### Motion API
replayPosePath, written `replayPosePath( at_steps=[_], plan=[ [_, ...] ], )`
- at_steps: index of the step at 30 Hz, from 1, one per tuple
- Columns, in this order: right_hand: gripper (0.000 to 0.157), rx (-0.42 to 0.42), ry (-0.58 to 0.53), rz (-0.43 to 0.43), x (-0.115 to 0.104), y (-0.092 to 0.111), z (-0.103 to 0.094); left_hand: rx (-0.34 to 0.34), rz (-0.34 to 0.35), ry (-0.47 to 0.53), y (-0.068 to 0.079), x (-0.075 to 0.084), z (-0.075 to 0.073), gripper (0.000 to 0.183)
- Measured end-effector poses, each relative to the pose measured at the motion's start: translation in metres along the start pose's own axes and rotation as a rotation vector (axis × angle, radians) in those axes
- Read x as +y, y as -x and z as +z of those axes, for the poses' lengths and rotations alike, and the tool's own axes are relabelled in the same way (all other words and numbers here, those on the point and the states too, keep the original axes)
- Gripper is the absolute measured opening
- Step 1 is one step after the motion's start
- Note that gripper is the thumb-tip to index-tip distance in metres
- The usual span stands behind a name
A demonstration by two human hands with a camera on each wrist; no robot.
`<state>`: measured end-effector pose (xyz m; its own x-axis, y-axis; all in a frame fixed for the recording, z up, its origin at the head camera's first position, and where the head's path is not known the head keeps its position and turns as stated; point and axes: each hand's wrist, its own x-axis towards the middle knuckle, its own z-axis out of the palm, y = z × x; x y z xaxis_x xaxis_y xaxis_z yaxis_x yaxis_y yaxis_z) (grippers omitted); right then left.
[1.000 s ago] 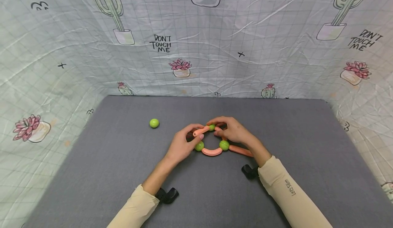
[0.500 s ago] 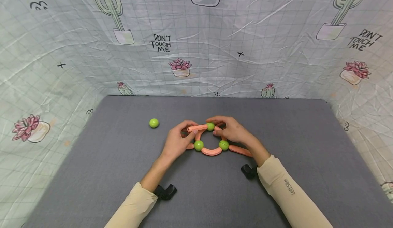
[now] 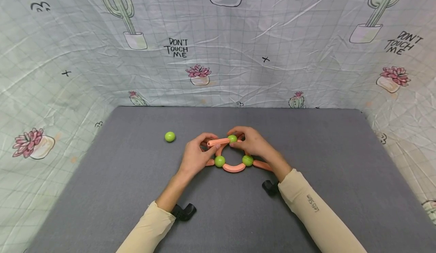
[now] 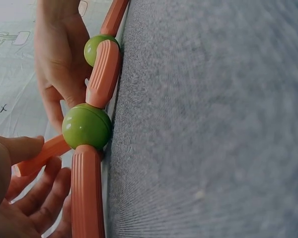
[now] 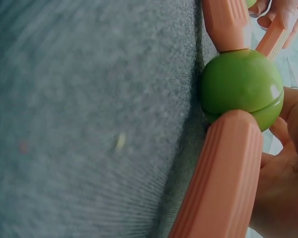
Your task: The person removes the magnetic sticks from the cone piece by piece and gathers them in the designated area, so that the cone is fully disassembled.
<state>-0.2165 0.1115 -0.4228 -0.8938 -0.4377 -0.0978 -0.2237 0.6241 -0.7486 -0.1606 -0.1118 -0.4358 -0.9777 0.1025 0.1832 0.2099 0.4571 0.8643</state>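
Steadying the far ball while feeding the rod in straight looks like the knack here. In the head view, the ball tops the ring at twelve o'clock, pinched between the right hand's thumb and fingers. The left hand has thumb and fingers closed on the rod, which points out toward nine o'clock; how deeply it is seated cannot be told. The left ball sits at eight, the right ball at four.

In the left wrist view, the rod slants toward eight o'clock from behind the left ball, its joint hidden; best push along its length, not sideways.

In the right wrist view, the right hand is at four o'clock, its grip mostly hidden; bracing without twisting should spare the other joints.
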Motion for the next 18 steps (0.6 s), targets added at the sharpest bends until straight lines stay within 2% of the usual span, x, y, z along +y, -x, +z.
replayPosePath(
  at_steps=[11,18],
  plan=[
    [0.034,0.030,0.025,-0.001,0.0015,-0.0017,0.0009,0.062,-0.029,-0.034,-0.0009,-0.0007,0.0003,0.019],
    [0.034,0.030,0.013,0.001,0.0002,-0.0004,0.0005,0.077,-0.068,0.013,-0.0016,-0.0036,-0.0007,0.021]
  ],
)
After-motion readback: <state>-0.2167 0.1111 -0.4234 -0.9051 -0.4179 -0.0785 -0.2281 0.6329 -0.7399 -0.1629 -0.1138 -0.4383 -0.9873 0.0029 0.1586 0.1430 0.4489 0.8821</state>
